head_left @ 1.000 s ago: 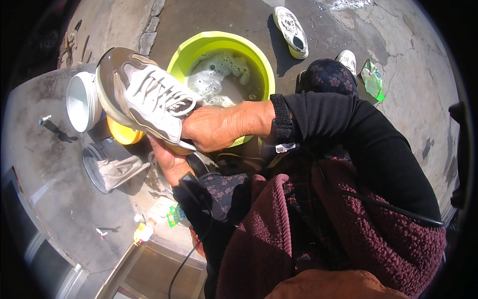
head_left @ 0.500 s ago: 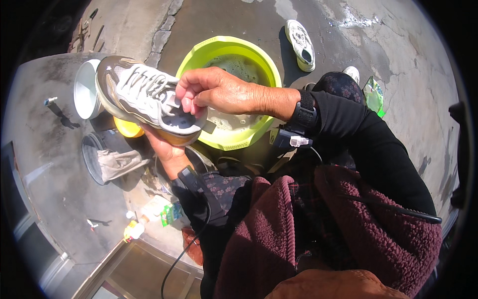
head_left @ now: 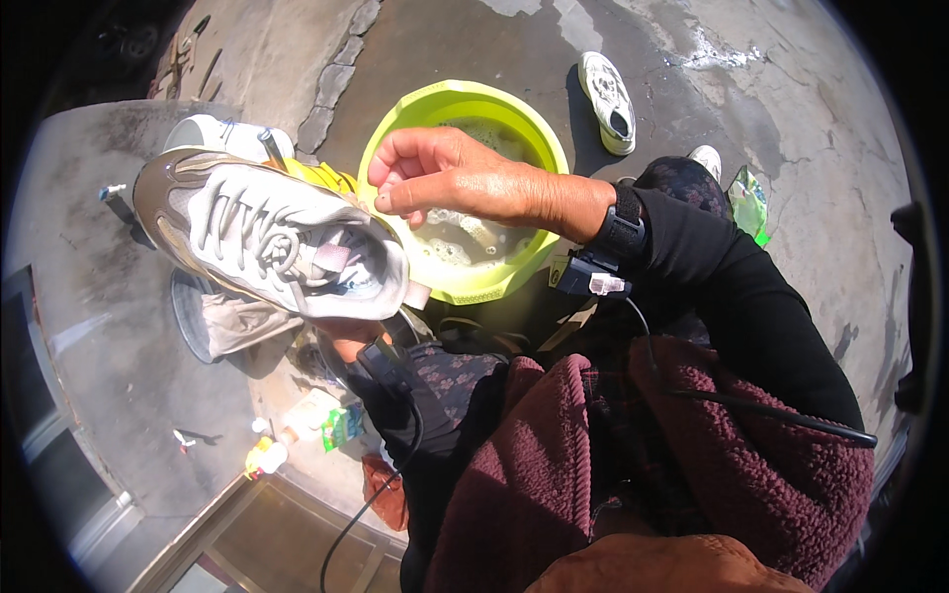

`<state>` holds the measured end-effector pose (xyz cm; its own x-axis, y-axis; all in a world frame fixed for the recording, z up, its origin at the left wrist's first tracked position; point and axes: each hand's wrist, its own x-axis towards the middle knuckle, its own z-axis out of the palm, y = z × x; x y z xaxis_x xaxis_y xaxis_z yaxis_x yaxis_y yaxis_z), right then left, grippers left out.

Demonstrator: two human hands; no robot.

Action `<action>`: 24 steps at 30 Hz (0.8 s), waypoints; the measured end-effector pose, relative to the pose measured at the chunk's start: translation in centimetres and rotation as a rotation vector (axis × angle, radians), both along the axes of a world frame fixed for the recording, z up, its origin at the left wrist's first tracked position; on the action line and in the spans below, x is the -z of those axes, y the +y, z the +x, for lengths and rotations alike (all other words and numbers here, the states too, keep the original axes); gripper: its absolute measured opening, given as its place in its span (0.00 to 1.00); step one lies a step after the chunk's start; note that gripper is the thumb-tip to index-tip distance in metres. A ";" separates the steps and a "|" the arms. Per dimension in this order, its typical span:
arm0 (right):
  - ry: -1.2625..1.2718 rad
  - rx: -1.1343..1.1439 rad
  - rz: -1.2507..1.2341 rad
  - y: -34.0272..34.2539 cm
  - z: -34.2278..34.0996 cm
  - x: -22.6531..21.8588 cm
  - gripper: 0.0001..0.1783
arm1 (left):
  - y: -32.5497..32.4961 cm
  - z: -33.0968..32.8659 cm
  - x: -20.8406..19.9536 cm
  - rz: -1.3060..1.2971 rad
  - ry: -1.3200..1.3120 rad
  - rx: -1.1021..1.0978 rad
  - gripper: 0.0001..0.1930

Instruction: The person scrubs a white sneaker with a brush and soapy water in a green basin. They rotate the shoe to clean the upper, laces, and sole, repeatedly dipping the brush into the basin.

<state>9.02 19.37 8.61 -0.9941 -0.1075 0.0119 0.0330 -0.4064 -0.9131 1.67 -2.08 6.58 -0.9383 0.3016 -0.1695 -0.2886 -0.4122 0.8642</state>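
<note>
My left hand [head_left: 348,338] holds a white and beige lace-up sneaker [head_left: 252,229] from below, mostly hidden by it. The sneaker's opening faces up, its toe points left, and its tongue and insole show. My right hand [head_left: 450,178] hovers over the near-left part of a lime-green basin [head_left: 457,289], beside the sneaker's heel. Its fingers are loosely curled, the thumb is apart from them, and nothing shows between them. Foamy water [head_left: 457,252] stands in the basin.
Beyond the held sneaker are a white object [head_left: 222,134] and a yellow one [head_left: 321,176], partly covered. A grey basin [head_left: 188,316] with beige cloth [head_left: 242,324] stands at left. Another white sneaker [head_left: 606,102] lies far right, near a green packet [head_left: 748,206].
The sneaker has shifted left and nearer, turning its opening more upward. My right hand has come away from its collar and its fingers have loosened.
</note>
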 end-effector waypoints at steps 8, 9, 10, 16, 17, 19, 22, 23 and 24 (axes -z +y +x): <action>0.083 -0.010 0.382 -1.9 0.8 0.1 0.44 | 3.2 5.0 -1.8 -0.310 0.104 -0.126 0.42; 0.073 -0.010 0.437 -2.0 0.8 0.2 0.42 | 2.1 4.0 -2.0 -0.293 0.066 -0.045 0.44; 0.035 -0.031 0.471 -2.2 0.7 0.3 0.42 | 1.5 3.2 -1.6 -0.215 -0.031 -0.064 0.45; -0.093 -0.079 0.276 -4.0 0.0 2.2 0.30 | -0.4 -0.4 1.4 -0.103 0.223 0.078 0.35; -0.126 -0.051 0.247 -4.3 -0.1 2.6 0.27 | -0.2 -0.3 1.7 -0.120 0.227 0.054 0.35; -0.140 -0.009 0.191 -4.8 -0.4 3.5 0.28 | 0.3 -0.3 2.0 0.056 0.141 0.117 0.35; -0.224 0.098 0.191 -5.4 -0.9 4.7 0.28 | 0.5 -0.1 2.5 0.031 0.046 0.119 0.40; -0.202 0.123 0.171 -5.6 -1.0 5.1 0.27 | 0.5 -0.2 2.8 0.021 0.080 0.152 0.42; -0.218 0.134 0.154 -5.7 -1.1 5.4 0.27 | 0.4 -0.3 3.1 -0.022 0.070 0.154 0.44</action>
